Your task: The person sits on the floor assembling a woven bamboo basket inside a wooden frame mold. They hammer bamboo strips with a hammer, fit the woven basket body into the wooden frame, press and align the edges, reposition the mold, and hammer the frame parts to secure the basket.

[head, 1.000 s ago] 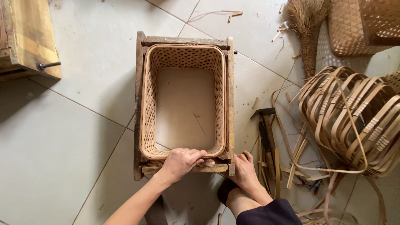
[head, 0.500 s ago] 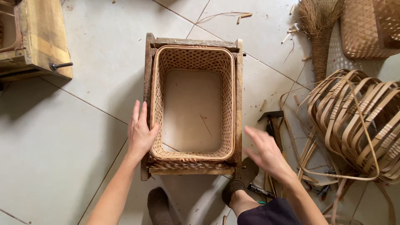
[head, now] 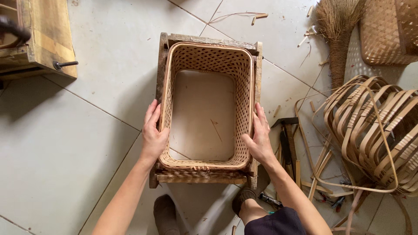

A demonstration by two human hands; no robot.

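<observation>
A rectangular woven bamboo basket (head: 244, 78) with an open lattice wall sits inside a rough wooden frame (head: 204, 178) on the tiled floor. My left hand (head: 153, 132) presses flat against the basket's left side, fingers pointing away from me. On the opposite side, my right hand (head: 260, 138) grips the right rim, thumb inside the wall. Through the basket I see a pale board at its bottom.
A hammer (head: 285, 139) lies just right of the frame. A bundle of bent bamboo strips (head: 374, 130) fills the right side. A broom (head: 337, 30) and another woven basket (head: 385, 30) lie at the top right. A wooden box (head: 39, 39) stands top left.
Both hands left the basket's near edge, spread apart and settled on its left and right sides. The view has shifted closer.
</observation>
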